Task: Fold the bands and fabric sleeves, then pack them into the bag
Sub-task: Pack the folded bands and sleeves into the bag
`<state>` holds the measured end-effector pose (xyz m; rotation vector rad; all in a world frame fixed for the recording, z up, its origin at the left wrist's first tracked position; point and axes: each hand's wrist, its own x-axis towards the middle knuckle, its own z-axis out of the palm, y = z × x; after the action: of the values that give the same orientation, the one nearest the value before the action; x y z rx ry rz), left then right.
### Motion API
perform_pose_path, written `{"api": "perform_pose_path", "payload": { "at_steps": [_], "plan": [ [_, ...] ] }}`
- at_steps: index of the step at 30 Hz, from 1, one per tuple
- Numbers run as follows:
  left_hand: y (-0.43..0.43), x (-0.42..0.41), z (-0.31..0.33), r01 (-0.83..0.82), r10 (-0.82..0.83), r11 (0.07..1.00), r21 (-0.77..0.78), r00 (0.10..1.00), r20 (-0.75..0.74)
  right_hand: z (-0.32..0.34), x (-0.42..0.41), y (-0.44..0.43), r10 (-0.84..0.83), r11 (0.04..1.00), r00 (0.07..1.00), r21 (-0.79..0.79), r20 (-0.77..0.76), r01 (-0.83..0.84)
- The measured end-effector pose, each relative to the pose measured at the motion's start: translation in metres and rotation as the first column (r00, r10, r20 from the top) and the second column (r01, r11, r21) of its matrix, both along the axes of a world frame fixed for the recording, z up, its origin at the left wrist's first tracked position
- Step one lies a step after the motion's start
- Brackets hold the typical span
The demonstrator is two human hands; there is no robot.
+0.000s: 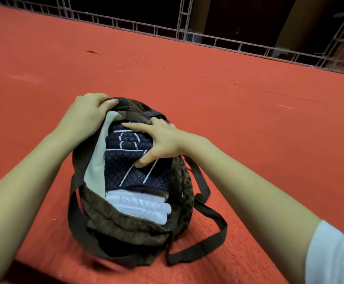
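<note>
A dark brown bag (126, 228) was seen lying on a wide red carpet (187, 89), its mouth pulled wide open towards the camera. Its outer cloth was ribbed at the near side and patterned along the right side, and a pale green lining (96, 171) was exposed along the left inner wall. Long brown straps (208, 238) were spread loosely on the carpet at the bag's right and near sides.

Inside the bag, a folded navy sleeve bundle (130, 175) was packed against the lining, filling the far and middle part of the opening. It was knitted in a small diamond pattern and crossed by thin white lines. Just beside it, nearer the camera, a folded white sleeve bundle (142, 208) with a raised pattern was tucked in, touching the navy one.

The bag's far left rim was gripped by the left hand (87, 113), the fingers curled round it and the thumb laid over the edge. The right hand (161, 140) was spread over the navy bundle, the forefinger stretched flat across its top and the thumb pressed into its middle; the remaining fingers were hidden at the bag's far right rim. A white shirt sleeve (335, 257) was visible on the right upper arm.
</note>
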<state>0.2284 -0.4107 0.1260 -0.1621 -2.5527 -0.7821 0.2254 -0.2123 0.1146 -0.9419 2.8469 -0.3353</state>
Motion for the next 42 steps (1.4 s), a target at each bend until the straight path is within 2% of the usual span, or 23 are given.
{"api": "perform_pose_path", "payload": {
  "at_steps": [3, 6, 8, 9, 10, 11, 12, 13, 14, 15, 16, 17, 18, 20, 23, 28, 30, 33, 36, 39, 42],
  "plan": [
    [0.004, 0.001, 0.012, 0.027, -0.028, 1.0, 0.006, 1.0, 0.015, -0.018, -0.011, -0.006, -0.056, 0.998, 0.998, -0.042, -0.001, 0.056],
    [0.0, 0.0, 0.009, -0.063, 0.082, 0.976, -0.208, 0.993, 0.085, -0.03, -0.014, -0.014, -0.09, 0.993, 0.996, -0.079, 0.013, 0.091],
    [-0.002, 0.01, 0.009, -0.135, 0.133, 0.942, -0.307, 0.991, -0.028, -0.028, -0.015, -0.016, -0.083, 0.994, 0.995, -0.069, 0.047, 0.086],
    [0.003, 0.019, 0.011, -0.109, 0.079, 0.96, -0.259, 0.989, -0.126, -0.029, -0.017, -0.017, -0.082, 0.995, 0.995, -0.052, 0.065, 0.086],
    [0.01, 0.03, 0.015, -0.011, -0.025, 0.984, -0.178, 0.979, -0.2, -0.028, -0.018, -0.014, -0.074, 0.996, 0.994, -0.038, 0.081, 0.077],
    [0.019, 0.042, 0.02, 0.161, -0.175, 0.984, -0.082, 0.964, -0.199, -0.026, -0.017, -0.011, -0.05, 0.997, 0.993, -0.05, 0.104, 0.055],
    [0.028, 0.05, 0.02, 0.347, -0.346, 0.938, 0.004, 0.935, -0.081, -0.025, -0.015, -0.004, -0.016, 0.994, 0.99, -0.1, 0.141, 0.03],
    [0.036, 0.056, 0.015, 0.475, -0.477, 0.879, 0.047, 0.871, 0.117, -0.024, -0.013, 0.007, 0.027, 0.974, 0.981, -0.224, 0.19, 0.017],
    [0.04, 0.056, 0.006, 0.543, -0.513, 0.84, -0.003, 0.797, 0.319, -0.023, -0.01, 0.022, 0.051, 0.924, 0.968, -0.379, 0.244, 0.047],
    [0.041, 0.051, -0.005, 0.57, -0.454, 0.813, -0.118, 0.748, 0.484, -0.024, -0.008, 0.038, 0.043, 0.842, 0.956, -0.526, 0.289, 0.121],
    [0.039, 0.044, -0.017, 0.562, -0.346, 0.788, -0.252, 0.742, 0.574, -0.029, -0.009, 0.054, -0.035, 0.753, 0.954, -0.62, 0.297, 0.221],
    [0.037, 0.039, -0.025, 0.539, -0.26, 0.755, -0.374, 0.769, 0.584, -0.038, -0.011, 0.068, -0.168, 0.685, 0.946, -0.657, 0.278, 0.315],
    [0.036, 0.034, -0.032, 0.516, -0.216, 0.712, -0.476, 0.806, 0.551, -0.048, -0.013, 0.077, -0.299, 0.648, 0.918, -0.651, 0.259, 0.395],
    [0.041, 0.025, -0.039, 0.473, -0.183, 0.657, -0.588, 0.856, 0.484, -0.067, -0.02, 0.074, -0.419, 0.646, 0.869, -0.586, 0.264, 0.489],
    [0.049, 0.016, -0.039, 0.456, -0.167, 0.643, -0.615, 0.867, 0.469, -0.08, -0.023, 0.048, -0.407, 0.652, 0.851, -0.546, 0.333, 0.526],
    [0.049, 0.015, -0.034, 0.423, -0.154, 0.673, -0.606, 0.882, 0.445, -0.078, -0.029, 0.037, -0.507, 0.57, 0.825, -0.62, 0.251, 0.539],
    [0.049, 0.016, -0.033, 0.416, -0.136, 0.672, -0.613, 0.883, 0.449, -0.061, -0.03, 0.043, -0.544, 0.602, 0.824, -0.612, 0.157, 0.513],
    [0.054, 0.016, -0.03, 0.386, -0.099, 0.648, -0.656, 0.897, 0.43, -0.005, -0.029, 0.053, -0.565, 0.691, 0.823, -0.582, -0.064, 0.429],
    [0.061, 0.016, -0.031, 0.377, -0.087, 0.639, -0.671, 0.902, 0.423, 0.043, -0.03, 0.055, -0.53, 0.806, 0.806, -0.452, -0.263, 0.382],
    [0.062, 0.014, -0.034, 0.384, -0.1, 0.642, -0.664, 0.9, 0.424, 0.035, -0.034, 0.054, -0.529, 0.831, 0.81, -0.349, -0.254, 0.433],
    [0.06, 0.021, -0.027, 0.445, -0.12, 0.689, -0.571, 0.848, 0.516, 0.011, -0.025, 0.05, -0.511, 0.847, 0.837, -0.277, -0.193, 0.453]
  ]
}}
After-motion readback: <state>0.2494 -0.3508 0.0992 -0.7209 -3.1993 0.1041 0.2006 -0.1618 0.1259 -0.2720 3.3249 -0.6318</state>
